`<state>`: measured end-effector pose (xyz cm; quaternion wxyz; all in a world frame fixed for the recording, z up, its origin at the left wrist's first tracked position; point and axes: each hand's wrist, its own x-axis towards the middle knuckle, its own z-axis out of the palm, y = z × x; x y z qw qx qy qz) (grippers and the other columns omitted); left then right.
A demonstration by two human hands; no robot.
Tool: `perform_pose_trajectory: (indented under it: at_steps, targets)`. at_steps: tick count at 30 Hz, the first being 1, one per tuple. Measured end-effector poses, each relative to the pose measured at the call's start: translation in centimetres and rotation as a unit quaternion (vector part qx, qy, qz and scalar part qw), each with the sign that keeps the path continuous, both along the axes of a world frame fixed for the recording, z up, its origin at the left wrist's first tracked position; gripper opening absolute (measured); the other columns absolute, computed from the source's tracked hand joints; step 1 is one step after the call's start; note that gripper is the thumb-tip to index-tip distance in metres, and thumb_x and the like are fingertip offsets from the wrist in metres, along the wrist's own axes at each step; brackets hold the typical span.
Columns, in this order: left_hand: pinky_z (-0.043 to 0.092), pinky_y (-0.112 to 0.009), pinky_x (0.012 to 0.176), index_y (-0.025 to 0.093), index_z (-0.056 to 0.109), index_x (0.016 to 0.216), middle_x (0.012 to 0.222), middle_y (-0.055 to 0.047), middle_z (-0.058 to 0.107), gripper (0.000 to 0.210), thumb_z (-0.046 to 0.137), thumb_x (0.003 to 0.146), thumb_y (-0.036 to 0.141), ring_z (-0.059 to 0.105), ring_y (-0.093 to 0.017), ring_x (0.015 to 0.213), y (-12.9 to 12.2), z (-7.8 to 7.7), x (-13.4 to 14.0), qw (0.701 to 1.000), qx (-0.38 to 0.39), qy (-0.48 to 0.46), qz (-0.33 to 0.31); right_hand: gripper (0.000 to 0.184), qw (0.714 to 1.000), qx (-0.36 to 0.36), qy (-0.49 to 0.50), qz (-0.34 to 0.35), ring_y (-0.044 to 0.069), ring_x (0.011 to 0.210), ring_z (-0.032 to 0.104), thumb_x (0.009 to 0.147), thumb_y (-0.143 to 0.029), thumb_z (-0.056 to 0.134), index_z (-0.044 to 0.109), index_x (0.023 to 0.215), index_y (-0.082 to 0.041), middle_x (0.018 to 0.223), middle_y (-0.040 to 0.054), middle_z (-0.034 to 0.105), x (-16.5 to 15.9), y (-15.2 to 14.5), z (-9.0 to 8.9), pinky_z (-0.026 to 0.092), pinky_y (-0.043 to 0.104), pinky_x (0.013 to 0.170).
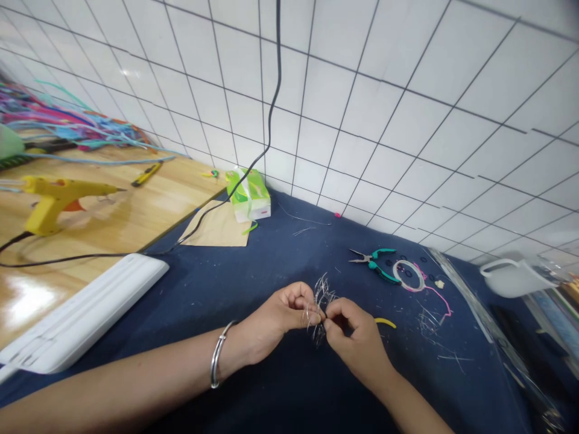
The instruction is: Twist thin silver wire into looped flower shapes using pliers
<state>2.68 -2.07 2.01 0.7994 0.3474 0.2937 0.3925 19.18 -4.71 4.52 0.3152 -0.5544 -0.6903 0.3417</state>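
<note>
Between my two hands is a tangle of thin silver wire (322,290), bent into several loops that stick up and down. My left hand (283,313), with a silver bangle at its wrist, pinches the wire between thumb and fingers. Close against it, my right hand (357,331) pinches at the same wire, thumb against forefinger. The fingertips almost touch and hide the middle of the tangle. To the right of my hands lie pliers (374,263) with teal handles, next to a whitish ring-shaped coil (398,275).
Loose wire offcuts (429,322) lie at the right. A white power strip (90,313) and a yellow glue gun (54,196) are on the left. A black cable (271,108) hangs across to the table. A tissue pack (248,196) stands by the tiled wall.
</note>
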Motion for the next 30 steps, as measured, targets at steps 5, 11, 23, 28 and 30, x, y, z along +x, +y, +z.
perform_pose_trajectory:
  at_steps: [5, 11, 23, 28, 30]
  targets:
    - [0.037, -0.022, 0.063, 0.014, 0.054, 0.078, 0.071, 0.0, 0.062, 0.02, 0.071, 0.069, 0.015, 0.053, -0.01, 0.065, 0.2, -0.23, -0.02, 1.0, 0.016, 0.009, 0.01, 0.008, 0.99, -0.103, 0.094, -0.016, 0.008, 0.052, 0.036, 0.076, -0.022, 0.051, 0.051, 0.069, -0.018, 0.058, -0.0049, 0.041, 0.13, 0.2, -0.07, 0.031, 0.02, 0.049]
    - [0.038, -0.022, 0.065, 0.014, 0.054, 0.081, 0.074, -0.001, 0.061, 0.02, 0.07, 0.07, 0.015, 0.054, -0.01, 0.068, 0.11, -0.22, 0.03, 1.0, 0.026, 0.013, 0.002, 0.009, 0.989, -0.098, 0.104, -0.027, 0.008, 0.053, 0.037, 0.075, -0.023, 0.054, 0.054, 0.069, -0.017, 0.058, -0.0047, 0.043, 0.35, 0.1, -0.52, 0.032, 0.019, 0.049]
    - [0.042, -0.027, 0.067, 0.015, 0.053, 0.085, 0.076, -0.001, 0.059, 0.014, 0.064, 0.076, 0.015, 0.055, -0.011, 0.067, -0.19, -0.07, 0.35, 0.996, 0.084, 0.019, 0.009, 0.009, 0.986, -0.115, 0.116, -0.03, 0.008, 0.054, 0.04, 0.075, -0.02, 0.054, 0.056, 0.067, -0.017, 0.059, -0.0041, 0.048, 0.39, 0.22, -0.56, 0.033, 0.019, 0.051]
    - [0.042, -0.024, 0.066, 0.015, 0.052, 0.084, 0.077, 0.0, 0.058, 0.018, 0.066, 0.073, 0.012, 0.053, -0.01, 0.068, -0.18, -0.04, 0.31, 0.994, 0.098, 0.038, 0.014, 0.009, 0.977, -0.145, 0.152, -0.021, 0.008, 0.055, 0.038, 0.076, -0.022, 0.055, 0.057, 0.068, -0.016, 0.059, -0.0048, 0.045, 0.41, 0.17, -0.71, 0.031, 0.019, 0.051]
    - [0.042, -0.023, 0.066, 0.015, 0.053, 0.083, 0.078, 0.0, 0.058, 0.019, 0.067, 0.072, 0.012, 0.053, -0.009, 0.068, -0.16, -0.03, 0.3, 0.994, 0.099, 0.045, 0.01, 0.009, 0.974, -0.153, 0.165, -0.017, 0.008, 0.055, 0.038, 0.075, -0.022, 0.055, 0.057, 0.068, -0.017, 0.059, -0.0048, 0.045, 0.41, 0.16, -0.69, 0.031, 0.019, 0.051]
